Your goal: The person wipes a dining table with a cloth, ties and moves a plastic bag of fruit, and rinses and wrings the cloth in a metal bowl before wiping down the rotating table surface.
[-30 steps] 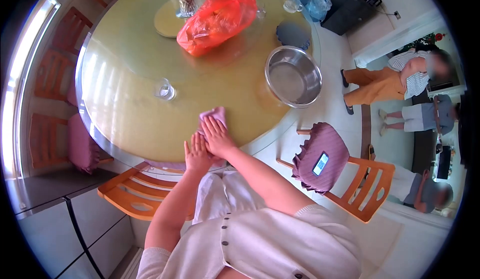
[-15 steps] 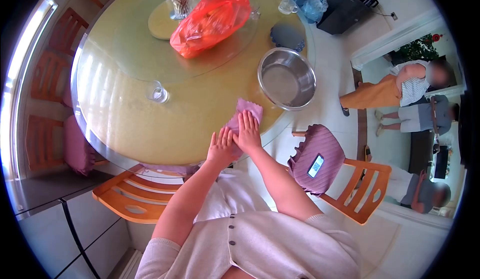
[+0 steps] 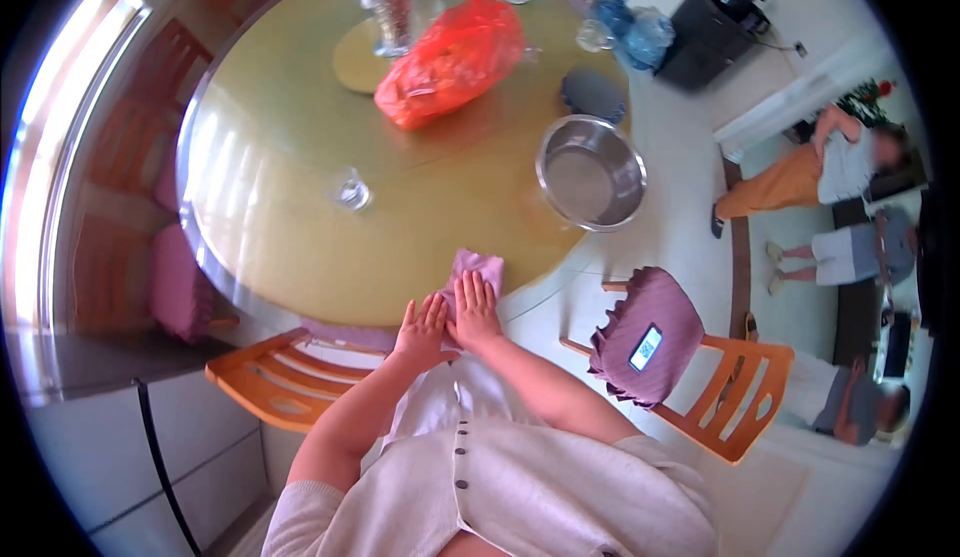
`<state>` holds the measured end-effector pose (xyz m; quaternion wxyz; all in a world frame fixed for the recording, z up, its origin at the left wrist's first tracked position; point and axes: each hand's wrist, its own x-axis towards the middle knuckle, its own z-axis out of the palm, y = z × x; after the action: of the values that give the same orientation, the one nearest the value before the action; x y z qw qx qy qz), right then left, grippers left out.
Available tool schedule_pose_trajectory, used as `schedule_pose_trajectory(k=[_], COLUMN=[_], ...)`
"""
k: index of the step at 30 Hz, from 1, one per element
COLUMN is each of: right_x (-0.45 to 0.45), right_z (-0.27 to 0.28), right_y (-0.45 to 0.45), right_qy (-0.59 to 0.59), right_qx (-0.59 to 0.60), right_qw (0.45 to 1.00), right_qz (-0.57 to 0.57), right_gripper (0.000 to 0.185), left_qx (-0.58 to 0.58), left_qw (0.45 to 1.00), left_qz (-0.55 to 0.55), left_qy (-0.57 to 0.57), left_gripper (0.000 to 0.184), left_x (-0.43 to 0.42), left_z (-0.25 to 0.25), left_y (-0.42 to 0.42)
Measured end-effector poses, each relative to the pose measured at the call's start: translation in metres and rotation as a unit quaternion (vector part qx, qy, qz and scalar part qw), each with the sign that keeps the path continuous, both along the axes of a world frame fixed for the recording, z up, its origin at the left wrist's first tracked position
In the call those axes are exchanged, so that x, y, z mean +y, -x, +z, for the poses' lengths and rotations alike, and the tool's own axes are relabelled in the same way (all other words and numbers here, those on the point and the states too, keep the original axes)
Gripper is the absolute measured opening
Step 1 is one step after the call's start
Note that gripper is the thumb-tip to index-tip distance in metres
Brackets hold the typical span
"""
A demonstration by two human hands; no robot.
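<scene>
While the person in the pale buttoned top stood at the edge of the round table (image 3: 300, 247), both bare hands were pressed down at the near rim, side by side. The right hand (image 3: 476, 309) lay flat on a pink cloth (image 3: 484, 262), its fingers straight and only slightly apart, clamped on nothing; the cloth's far end poked out beyond the fingertips onto the tabletop. The left hand (image 3: 422, 327) was just beside it, palm down, fingers stretched out with small gaps between them, its fingertips close to the cloth's left edge; I couldn't tell how much of the cloth lay under that palm. Farther in, to the left, stood a small clear glass (image 3: 351, 191), and to the right a steel basin (image 3: 590, 182) sat near the table's edge, with a dark blue-grey dish (image 3: 593, 95) just past it. Toward the far side, a red plastic bag (image 3: 450, 62) rested near a glass vase (image 3: 396, 27) full of sticks, and a white bowl (image 3: 520, 0) held something dark. Off to the right, a phone (image 3: 646, 348) lay on a purple chair cushion (image 3: 665, 302), and three other people were well apart from the table.
</scene>
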<state>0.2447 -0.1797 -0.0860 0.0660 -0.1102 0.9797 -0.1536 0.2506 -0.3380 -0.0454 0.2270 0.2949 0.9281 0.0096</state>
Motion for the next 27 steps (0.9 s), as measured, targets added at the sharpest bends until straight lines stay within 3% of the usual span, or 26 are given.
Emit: schedule_pose_trajectory(k=[4,8,10,13,15,18,19,20,22,27], right_x=[-0.008,-0.01,-0.021,-0.054,-0.082,-0.126,-0.146,-0.166,-0.206,-0.299], right_z=[0.0,0.018,0.024,0.025,0.018,0.019,0.005,-0.007,-0.022,-0.023], right_y=[0.027,0.034,0.032,0.023,0.012,0.005,0.001,-0.001,0.004,0.02], right_qy=[0.016,-0.036,-0.027,-0.064,-0.068,-0.045,-0.1,-0.104,-0.157,-0.097], right_qx=[0.014,-0.021,-0.01,-0.038,0.026,0.013,0.058,0.055,0.165,0.136], right_qw=[0.99,0.975,0.974,0.97,0.977,0.983,0.979,0.98,0.96,0.97], right_qz=[0.139,0.217,0.224,0.23,0.199,0.177,0.168,0.162,0.161,0.177], right_gripper=[0.085,0.099,0.103,0.095,0.086,0.074,0.087,0.087,0.072,0.066], left_qx=[-0.048,-0.077,-0.104,-0.126,-0.147,-0.169,-0.167,-0.167,-0.168,-0.182], left_qw=[0.998,0.996,0.993,0.99,0.983,0.977,0.976,0.976,0.976,0.967], left_qz=[0.025,0.017,0.021,0.016,0.017,0.008,0.009,0.002,0.041,0.089], left_qy=[0.023,0.043,0.052,0.063,0.104,0.13,0.142,0.14,0.134,0.153], left_gripper=[0.104,0.097,0.096,0.098,0.099,0.1,0.099,0.099,0.099,0.102], left_x=[-0.014,-0.023,-0.028,-0.048,-0.066,-0.104,-0.118,-0.134,-0.17,-0.251], left_z=[0.015,0.02,0.03,0.034,0.036,0.044,0.049,0.047,0.037,0.039], left_y=[0.008,0.012,0.017,0.017,0.014,0.015,0.015,0.013,0.014,0.024])
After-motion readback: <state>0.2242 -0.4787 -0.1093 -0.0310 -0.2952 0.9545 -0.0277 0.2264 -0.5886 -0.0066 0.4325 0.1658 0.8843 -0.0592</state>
